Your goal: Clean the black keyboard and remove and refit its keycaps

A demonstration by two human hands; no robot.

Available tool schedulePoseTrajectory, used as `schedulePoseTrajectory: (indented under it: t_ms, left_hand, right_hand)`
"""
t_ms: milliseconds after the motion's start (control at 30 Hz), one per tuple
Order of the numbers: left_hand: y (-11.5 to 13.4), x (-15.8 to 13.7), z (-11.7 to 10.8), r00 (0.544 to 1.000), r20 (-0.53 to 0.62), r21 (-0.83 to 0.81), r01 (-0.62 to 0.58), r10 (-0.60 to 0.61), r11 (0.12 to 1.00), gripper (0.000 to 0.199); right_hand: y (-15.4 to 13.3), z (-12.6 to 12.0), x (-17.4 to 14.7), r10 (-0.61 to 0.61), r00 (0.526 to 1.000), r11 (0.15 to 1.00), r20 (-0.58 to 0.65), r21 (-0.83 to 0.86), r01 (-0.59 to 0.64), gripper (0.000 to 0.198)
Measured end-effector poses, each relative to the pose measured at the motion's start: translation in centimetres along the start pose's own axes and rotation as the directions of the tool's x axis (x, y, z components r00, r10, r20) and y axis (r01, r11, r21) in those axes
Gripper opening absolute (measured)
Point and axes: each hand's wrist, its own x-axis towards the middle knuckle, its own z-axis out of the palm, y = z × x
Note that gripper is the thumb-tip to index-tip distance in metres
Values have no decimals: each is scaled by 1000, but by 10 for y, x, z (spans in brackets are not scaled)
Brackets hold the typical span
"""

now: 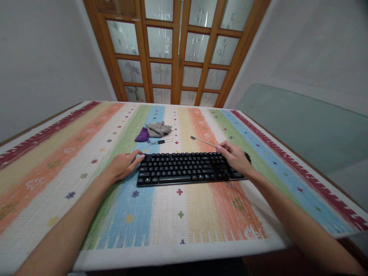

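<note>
Though knobbly, a flat oblong keyboard [178, 167]

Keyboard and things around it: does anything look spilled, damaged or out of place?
Nothing clearly stands out: the visible part of the black keyboard looks whole, no spill shows, and the grey cloth behind it is merely crumpled against the purple pouch.

- You have a purple pouch [142, 135] touching a crumpled grey cloth [157, 130].
- Beneath lies your striped tablecloth [198, 218].
- Ahead, you face wooden doors [175, 50] with patterned glass.
- Rightward, you see a pale green panel [296, 115].
</note>
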Motion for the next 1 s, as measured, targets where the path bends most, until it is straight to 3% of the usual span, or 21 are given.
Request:
schedulePoseTrajectory:
  t_ms: [233, 467, 800, 1000]
  left_hand:
    - [0, -1, 0, 1000, -19, -8, -16, 16, 1000, 59]
    - [0, -2, 0, 1000, 12, 2, -20, 20, 1000, 59]
    - [-1, -1, 0, 1000, 3, -33, -30, 30, 999, 60]
    - [-1, -1, -1, 1000, 4, -52, -19, 19, 998, 59]
  right_hand:
    - [21, 43, 71, -38, 975, 986, 218, -149, 71, 27]
    - [37, 64, 103, -50, 942, 946, 331, -287, 151, 28]
    - [36, 59, 108, -46, 928, 847, 370, -478, 232, 25]
    - [42, 23, 107, -40, 961, 841, 273, -510, 180, 32]
